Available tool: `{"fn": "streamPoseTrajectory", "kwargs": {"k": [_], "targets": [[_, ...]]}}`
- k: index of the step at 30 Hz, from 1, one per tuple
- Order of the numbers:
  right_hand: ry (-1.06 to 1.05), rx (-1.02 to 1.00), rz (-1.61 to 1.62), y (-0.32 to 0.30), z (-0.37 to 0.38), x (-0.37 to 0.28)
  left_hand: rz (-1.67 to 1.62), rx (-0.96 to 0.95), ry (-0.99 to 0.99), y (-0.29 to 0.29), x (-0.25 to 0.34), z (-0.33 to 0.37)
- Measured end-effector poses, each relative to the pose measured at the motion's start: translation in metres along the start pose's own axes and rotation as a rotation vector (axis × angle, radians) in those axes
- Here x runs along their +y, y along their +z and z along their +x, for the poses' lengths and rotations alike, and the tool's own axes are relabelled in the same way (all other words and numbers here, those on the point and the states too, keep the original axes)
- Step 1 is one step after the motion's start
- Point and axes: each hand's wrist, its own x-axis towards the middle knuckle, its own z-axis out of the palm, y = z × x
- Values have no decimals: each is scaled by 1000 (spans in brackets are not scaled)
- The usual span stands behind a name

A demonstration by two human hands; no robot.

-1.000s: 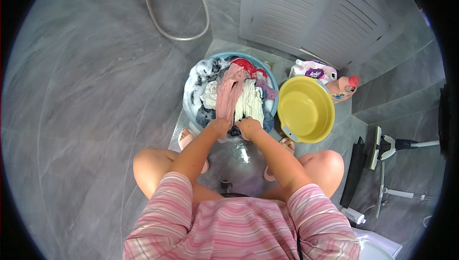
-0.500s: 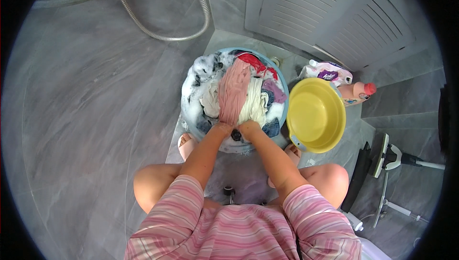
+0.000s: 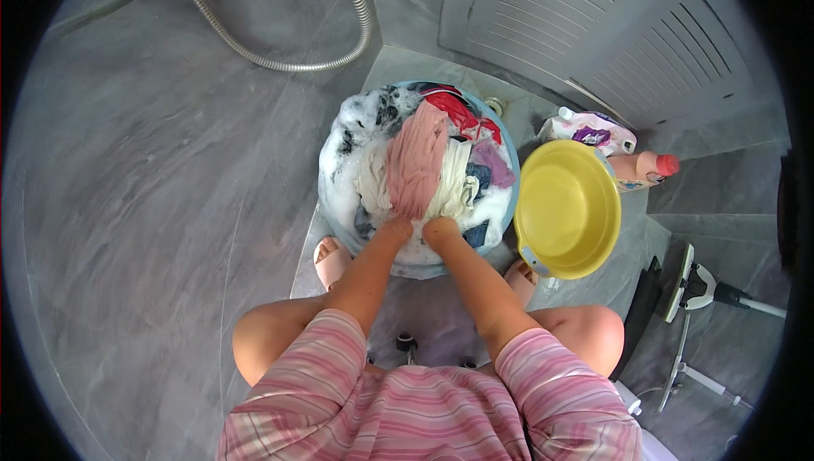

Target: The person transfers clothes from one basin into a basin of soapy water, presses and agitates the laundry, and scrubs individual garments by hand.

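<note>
Fingers of left hand [image 3: 395, 228] and right hand [image 3: 440, 229]: buried in pink cloth [image 3: 416, 158], grip unclear. Basin [image 3: 332, 222] floor: hidden under foam. Hose [image 3: 280, 61]: cut off at upper edge. Mop [image 3: 695, 287]: handle leaves frame.

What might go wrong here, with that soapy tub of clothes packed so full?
Suds already reach the rim of the blue tub, so hard scrubbing may slop foam onto the grey tiled floor by the bare feet, making it slippery. The empty yellow basin leans tilted close beside the tub and could get knocked over. Both hands, left hand and right hand, grip the pink cloth, which may splash suds upward.
</note>
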Motion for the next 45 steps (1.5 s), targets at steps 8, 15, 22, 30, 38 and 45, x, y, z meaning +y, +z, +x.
{"fn": "streamPoseTrajectory", "kwargs": {"k": [8,15,22,30,38,45], "targets": [[-181,-84,157,-82,-39,1,213,118,36,-122,43,-55],[205,177,197,-137,-17,16,-55,317,-140,-179,36,-49],[290,109,358,-116,17,40,-122,191,-271,-158,18,1],[375,145,396,-90,69,59,-139,136,-370,-159,8,53],[343,147,407,-38,122,97,-73,113,-332,-155,0,99],[309,142,268,-83,92,60,-2,238,-224,-152,-17,73]]}}
